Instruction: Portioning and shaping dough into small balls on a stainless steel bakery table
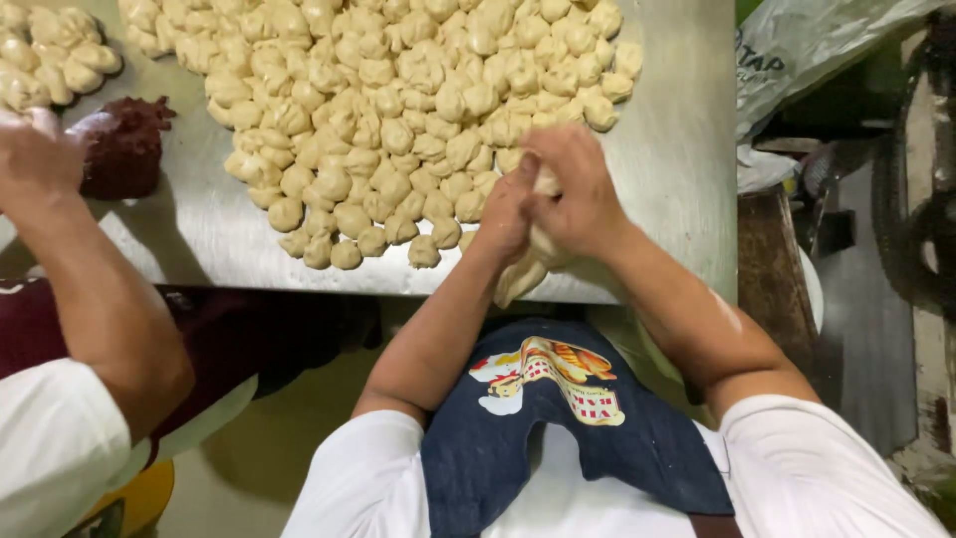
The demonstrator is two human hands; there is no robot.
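Note:
Both my hands meet at the front edge of a steel table (677, 149). My left hand (506, 214) and my right hand (578, 189) grip one pale lump of dough (523, 274), whose lower end hangs below the hands over the table edge. Just beyond my fingers lies a wide heap of small torn dough pieces (398, 110) covering much of the table top.
A co-worker's arm (100, 299) reaches in from the left, the hand (35, 154) beside a dark brown mound of filling (124, 144). A second group of dough pieces (50, 55) lies at the far left. A plastic bag (817, 45) sits past the table's right edge.

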